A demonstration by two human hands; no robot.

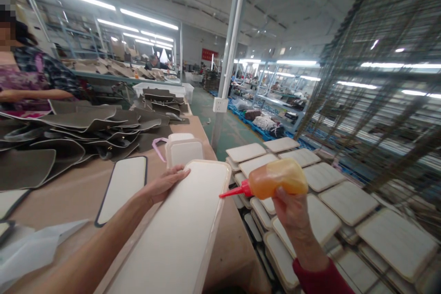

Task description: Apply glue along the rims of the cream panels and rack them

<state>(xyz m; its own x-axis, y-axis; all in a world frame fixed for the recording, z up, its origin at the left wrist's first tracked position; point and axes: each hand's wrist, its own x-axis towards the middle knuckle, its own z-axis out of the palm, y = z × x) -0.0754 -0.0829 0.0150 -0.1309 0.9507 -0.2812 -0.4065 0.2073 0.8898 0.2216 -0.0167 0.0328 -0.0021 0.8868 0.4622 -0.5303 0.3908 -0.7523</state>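
Observation:
My left hand grips the left edge of a long cream panel with rounded corners, held tilted over the table. In my right hand is a squeeze bottle of amber liquid, lying sideways with its red nozzle pointing left. The nozzle tip meets the panel's right border, where a glossy line runs along the edge. Beyond the panel, a small stack of cream panels rests on the table with a pinkish strap loop beside it. Left of my forearm lies a dark-edged white panel.
Dark sheets are heaped on the brown-covered table. Stacks of cream panels stand close on the right, below a tall wire rack. A post rises past the table's far end. At left is a co-worker.

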